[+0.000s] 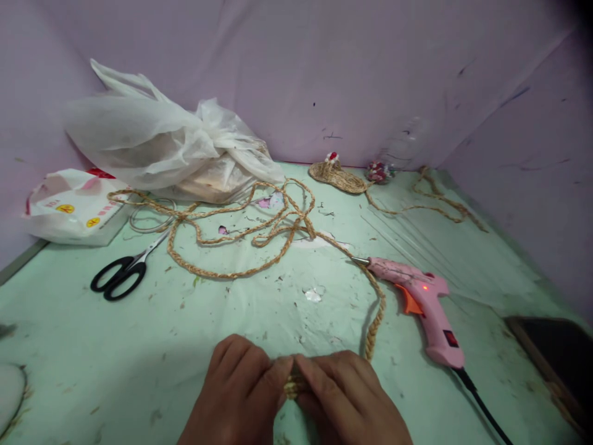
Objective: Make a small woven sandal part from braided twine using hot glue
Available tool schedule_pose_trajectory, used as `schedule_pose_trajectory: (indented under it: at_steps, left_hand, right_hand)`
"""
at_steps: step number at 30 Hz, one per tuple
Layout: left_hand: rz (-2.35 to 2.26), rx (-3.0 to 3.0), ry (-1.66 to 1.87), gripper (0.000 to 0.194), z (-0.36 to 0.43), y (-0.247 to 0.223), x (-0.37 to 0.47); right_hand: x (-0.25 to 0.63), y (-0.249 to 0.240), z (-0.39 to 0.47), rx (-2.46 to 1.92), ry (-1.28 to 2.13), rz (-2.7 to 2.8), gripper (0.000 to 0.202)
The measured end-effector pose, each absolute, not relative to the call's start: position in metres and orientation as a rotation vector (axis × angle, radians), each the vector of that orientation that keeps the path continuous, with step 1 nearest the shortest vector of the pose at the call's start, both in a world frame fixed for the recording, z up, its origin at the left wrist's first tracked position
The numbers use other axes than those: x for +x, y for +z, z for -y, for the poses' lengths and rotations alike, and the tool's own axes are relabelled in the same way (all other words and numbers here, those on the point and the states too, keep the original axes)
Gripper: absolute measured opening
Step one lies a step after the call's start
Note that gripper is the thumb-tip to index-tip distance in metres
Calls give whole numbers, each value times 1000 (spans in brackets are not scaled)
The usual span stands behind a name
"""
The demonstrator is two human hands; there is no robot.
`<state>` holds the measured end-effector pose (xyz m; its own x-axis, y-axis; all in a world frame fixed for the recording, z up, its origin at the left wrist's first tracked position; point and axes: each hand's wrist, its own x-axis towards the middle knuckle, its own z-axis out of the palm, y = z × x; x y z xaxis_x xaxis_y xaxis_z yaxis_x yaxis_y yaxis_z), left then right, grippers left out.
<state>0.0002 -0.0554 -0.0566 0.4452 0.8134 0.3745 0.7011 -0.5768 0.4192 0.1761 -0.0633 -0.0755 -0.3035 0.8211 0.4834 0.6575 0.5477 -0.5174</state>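
At the bottom centre, a small piece of coiled braid [291, 388] is pinched between my two hands, mostly hidden by the fingers. My left hand [236, 392] is closed on its left side. On its right side my right hand [345, 392] is closed too, and the fingertips of both hands nearly meet. A long braided straw rope [231, 274] loops across the table and comes down close beside my right hand. To the right of the rope lies a pink glue gun [430, 303] with an orange trigger and a lit red light.
Black-handled scissors [123, 278] lie at the left, near a white packet [76, 207] and a knotted plastic bag [185, 145]. A small woven sole [338, 177] with beads sits at the back. A dark flat object [556, 352] is at the right edge.
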Motion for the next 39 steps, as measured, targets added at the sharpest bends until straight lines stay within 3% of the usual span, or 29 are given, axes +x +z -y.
schedule_pose_trajectory:
  at_steps: [4, 10, 30, 39]
  left_hand:
    - [-1346, 2416, 770, 18, 55, -54, 3]
    - [-1308, 2340, 800, 25, 55, -53, 3]
    - [-1278, 2421, 1037, 22, 58, -69, 12]
    - [-1303, 2388, 813, 19, 61, -51, 6]
  right_hand:
    - [171, -84, 65, -1381, 441, 1849, 8]
    - [171, -77, 64, -1320, 391, 1964, 16]
    - [172, -71, 63, -1109, 317, 2094, 23]
    - [164, -58, 66, -1185, 227, 2133, 23]
